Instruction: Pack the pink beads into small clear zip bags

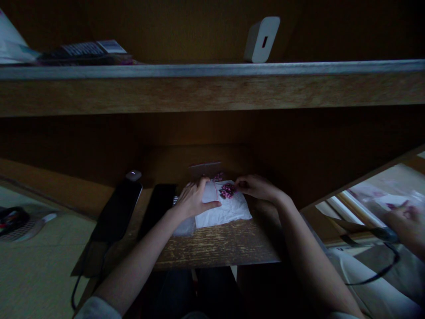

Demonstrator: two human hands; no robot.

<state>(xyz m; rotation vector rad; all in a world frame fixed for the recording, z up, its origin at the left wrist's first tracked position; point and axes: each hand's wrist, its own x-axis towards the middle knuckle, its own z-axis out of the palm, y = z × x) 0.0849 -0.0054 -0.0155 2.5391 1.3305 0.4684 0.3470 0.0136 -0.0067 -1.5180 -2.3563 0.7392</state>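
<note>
A white cloth [229, 209] with a pink and purple embroidered flower cluster [227, 191] lies on a small wooden desk [219, 246]. My left hand [194, 199] rests on the cloth's left part, fingers curled over its edge and thumb stretched along it, holding it down. My right hand [255, 186] is at the cloth's top right, fingers pinched together right beside the flower cluster; what they pinch is too small to make out. A thin red thread [216, 191] runs down the cloth between the two hands.
Two dark phones [117, 210] [158, 207] lie left of the cloth, with a small lit device [133, 175] behind them. A wooden shelf [212, 88] overhangs, carrying a white box [262, 39] and papers [83, 49]. A mirror [381, 212] stands at right.
</note>
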